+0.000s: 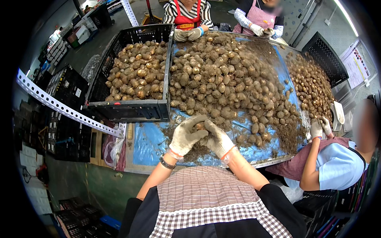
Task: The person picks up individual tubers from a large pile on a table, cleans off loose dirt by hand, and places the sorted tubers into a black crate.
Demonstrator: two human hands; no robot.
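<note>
My left hand (185,135) and my right hand (219,139), both in soiled white knit gloves, meet low over the table's near side. Between the fingers shows part of a small brown taro corm (200,126); the gloves hide most of it. Just beyond the fingers begins a large heap of root-covered taro corms (217,77). Shed roots and soil (196,153) lie beneath my hands on blue plastic sheeting (148,144). To the left of the heap, a black plastic crate (134,110) holds cleaner-looking taro corms (138,71).
Two gloved co-workers (187,20) (259,25) stand across the table, and another (324,163) works at my right. A second corm pile (309,80) lies beside a tilted black crate (326,59). A perforated metal post (68,104) crosses the left side.
</note>
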